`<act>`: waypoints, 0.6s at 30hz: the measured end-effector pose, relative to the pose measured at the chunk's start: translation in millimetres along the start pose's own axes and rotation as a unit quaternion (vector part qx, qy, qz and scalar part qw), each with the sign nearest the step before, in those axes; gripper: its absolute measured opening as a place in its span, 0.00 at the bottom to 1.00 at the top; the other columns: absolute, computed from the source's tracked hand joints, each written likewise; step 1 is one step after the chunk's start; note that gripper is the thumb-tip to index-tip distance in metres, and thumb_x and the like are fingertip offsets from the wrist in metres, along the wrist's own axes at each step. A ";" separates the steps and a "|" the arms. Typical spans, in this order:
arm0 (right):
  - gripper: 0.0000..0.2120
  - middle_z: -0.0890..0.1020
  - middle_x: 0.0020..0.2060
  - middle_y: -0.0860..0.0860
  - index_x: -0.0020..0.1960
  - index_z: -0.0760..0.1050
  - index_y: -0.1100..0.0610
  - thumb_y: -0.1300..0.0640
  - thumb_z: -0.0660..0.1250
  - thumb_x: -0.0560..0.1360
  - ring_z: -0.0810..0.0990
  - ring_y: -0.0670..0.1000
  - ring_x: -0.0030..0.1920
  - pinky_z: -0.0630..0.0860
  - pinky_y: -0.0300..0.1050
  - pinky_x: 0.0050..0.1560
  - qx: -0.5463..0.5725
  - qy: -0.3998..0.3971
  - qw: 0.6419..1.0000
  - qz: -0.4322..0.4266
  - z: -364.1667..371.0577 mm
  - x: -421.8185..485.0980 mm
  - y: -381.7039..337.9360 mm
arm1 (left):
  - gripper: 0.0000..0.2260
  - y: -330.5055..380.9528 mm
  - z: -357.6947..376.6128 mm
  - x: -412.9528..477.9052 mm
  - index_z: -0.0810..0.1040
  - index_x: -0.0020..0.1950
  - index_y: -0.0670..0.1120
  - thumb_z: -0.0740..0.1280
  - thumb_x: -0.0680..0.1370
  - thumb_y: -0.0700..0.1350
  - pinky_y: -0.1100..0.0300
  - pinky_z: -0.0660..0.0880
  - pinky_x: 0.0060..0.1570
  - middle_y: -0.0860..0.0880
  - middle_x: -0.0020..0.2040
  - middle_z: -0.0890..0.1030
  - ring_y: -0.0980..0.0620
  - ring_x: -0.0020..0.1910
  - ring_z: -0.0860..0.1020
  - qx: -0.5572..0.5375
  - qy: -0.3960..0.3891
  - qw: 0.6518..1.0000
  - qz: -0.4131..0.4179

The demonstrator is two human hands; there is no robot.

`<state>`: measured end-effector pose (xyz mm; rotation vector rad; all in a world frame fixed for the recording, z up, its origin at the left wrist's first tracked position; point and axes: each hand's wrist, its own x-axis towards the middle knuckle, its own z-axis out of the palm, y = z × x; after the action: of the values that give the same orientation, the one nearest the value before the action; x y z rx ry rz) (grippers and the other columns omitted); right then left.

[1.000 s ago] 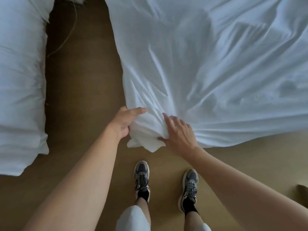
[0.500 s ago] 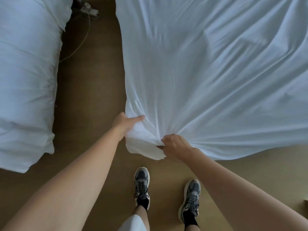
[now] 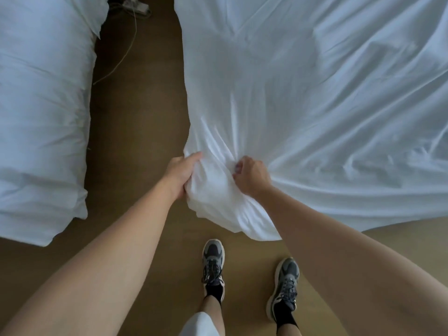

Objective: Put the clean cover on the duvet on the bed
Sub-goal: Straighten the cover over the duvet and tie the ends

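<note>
White cover [image 3: 315,105] lies spread over the bed, which is hidden under it, and its near-left corner [image 3: 218,197] hangs off the edge toward me, bunched into a fat wad between my hands. Left hand [image 3: 181,173] grips the outer side of that wad, thumb on top, fingers curled under the fabric. Right hand [image 3: 252,178] is a closed fist pinching a gather of cloth just beside it, and creases fan out from that fist across the bed. Both hands are clamped on the same corner, close together but not touching. My guess at why: I pin the duvet corner through the cloth so it seats in the cover's corner and doesn't slip when I pull or shake. The wad looks padded, so the duvet is likely inside, but I cannot tell for sure. The rest of the cover is wrinkled, not yet smoothed. Brown floor [image 3: 138,122] runs between this bed and a second heap of white bedding [image 3: 41,117] on the left, well apart. A thin cable [image 3: 126,52] trails on the floor from a plug block [image 3: 137,6] at the top. My grey shoes [image 3: 213,260] stand just below the corner. No brand, label or writing is readable anywhere; the shoe marks are too small to make out.
</note>
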<state>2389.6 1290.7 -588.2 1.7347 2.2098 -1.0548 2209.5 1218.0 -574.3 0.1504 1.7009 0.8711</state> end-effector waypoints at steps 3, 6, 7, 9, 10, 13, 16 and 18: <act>0.10 0.84 0.48 0.56 0.52 0.82 0.57 0.61 0.63 0.75 0.81 0.59 0.51 0.74 0.44 0.45 0.044 -0.009 0.999 0.006 7.7 3.7 5.7 | 0.06 -15.4 -34.2 6.1 0.83 0.49 0.47 0.73 0.78 0.49 0.54 0.82 0.41 0.47 0.44 0.87 0.45 0.44 0.86 0.041 0.112 0.991 0.056; 0.07 0.83 0.41 0.49 0.47 0.82 0.54 0.61 0.66 0.76 0.81 0.53 0.44 0.73 0.39 0.39 0.096 -0.056 0.994 -0.015 -2.9 4.4 8.9 | 0.11 -30.4 -64.9 4.1 0.74 0.41 0.45 0.69 0.78 0.49 0.53 0.76 0.38 0.47 0.38 0.79 0.42 0.38 0.79 0.289 0.296 0.905 0.100; 0.06 0.81 0.39 0.46 0.46 0.81 0.52 0.60 0.67 0.76 0.81 0.51 0.42 0.73 0.37 0.36 0.108 -0.073 0.991 -0.021 -7.7 3.6 10.2 | 0.09 -28.1 -62.7 3.9 0.72 0.43 0.45 0.69 0.77 0.47 0.53 0.76 0.39 0.48 0.40 0.77 0.43 0.40 0.78 0.342 0.321 0.877 0.104; 0.06 0.80 0.38 0.44 0.44 0.79 0.50 0.59 0.68 0.76 0.79 0.49 0.41 0.72 0.33 0.34 0.114 -0.111 0.987 -0.028 -18.3 2.3 13.4 | 0.10 -6.6 -38.1 5.0 0.72 0.52 0.49 0.71 0.76 0.48 0.50 0.78 0.48 0.48 0.53 0.75 0.44 0.49 0.76 0.386 0.302 0.862 0.127; 0.04 0.80 0.38 0.44 0.45 0.80 0.50 0.59 0.69 0.77 0.80 0.49 0.42 0.73 0.33 0.37 0.106 -0.129 0.986 -0.026 -23.2 2.5 16.0 | 0.13 9.6 -19.3 8.8 0.74 0.57 0.50 0.71 0.75 0.50 0.49 0.77 0.53 0.46 0.58 0.73 0.43 0.54 0.75 0.401 0.269 0.860 0.165; 0.13 0.81 0.51 0.51 0.59 0.80 0.54 0.52 0.73 0.76 0.79 0.54 0.53 0.77 0.45 0.55 0.069 -0.054 0.996 -0.008 -43.8 10.6 19.1 | 0.15 73.2 43.4 21.4 0.79 0.63 0.49 0.70 0.78 0.52 0.49 0.71 0.61 0.44 0.64 0.73 0.40 0.62 0.73 0.466 0.161 0.816 0.303; 0.31 0.71 0.68 0.57 0.72 0.70 0.53 0.43 0.73 0.74 0.71 0.61 0.67 0.69 0.54 0.67 0.083 0.191 0.976 0.059 -85.4 40.8 19.4 | 0.15 142.6 99.4 37.5 0.78 0.67 0.50 0.66 0.81 0.51 0.49 0.69 0.66 0.47 0.70 0.72 0.41 0.66 0.71 0.506 0.072 0.771 0.380; 0.46 0.60 0.76 0.58 0.79 0.56 0.50 0.35 0.73 0.70 0.62 0.63 0.74 0.65 0.61 0.70 0.109 0.221 0.958 0.146 -119.7 74.7 23.6 | 0.18 185.7 131.3 57.3 0.75 0.72 0.53 0.65 0.82 0.50 0.49 0.68 0.69 0.48 0.75 0.68 0.41 0.70 0.69 0.549 0.042 0.732 0.401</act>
<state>2422.5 1423.7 -547.3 2.5156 2.0131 -0.9389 2244.3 1441.9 -513.6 1.7779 2.0466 0.2981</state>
